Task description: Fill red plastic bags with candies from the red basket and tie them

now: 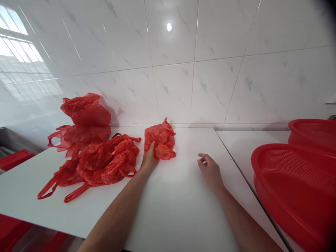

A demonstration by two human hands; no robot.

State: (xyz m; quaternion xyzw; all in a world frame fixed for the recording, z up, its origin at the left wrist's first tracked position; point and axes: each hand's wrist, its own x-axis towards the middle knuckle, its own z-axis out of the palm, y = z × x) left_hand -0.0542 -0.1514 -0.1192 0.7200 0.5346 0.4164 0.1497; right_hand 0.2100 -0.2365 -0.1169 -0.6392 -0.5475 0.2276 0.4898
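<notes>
My left hand (150,159) grips the left side of a crumpled red plastic bag (163,140) near the back of the white table. Its thumb shows in front of the bag, while the other fingers are hidden behind it. To the right, my right hand (210,169) hovers over the table with its fingers loosely bent and apart, holding nothing. Left of my left hand lies a heap of red plastic bags (107,162) with loop handles spread out. Behind that heap, more red bags (88,112) are stacked against the wall.
A red mesh basket (273,148) stands on the right-hand table, with another red basket (309,122) behind it. A dark seam (244,175) separates the two white tabletops. White tiled wall (173,91) closes off the back. Red objects (15,159) sit beyond the table's left edge.
</notes>
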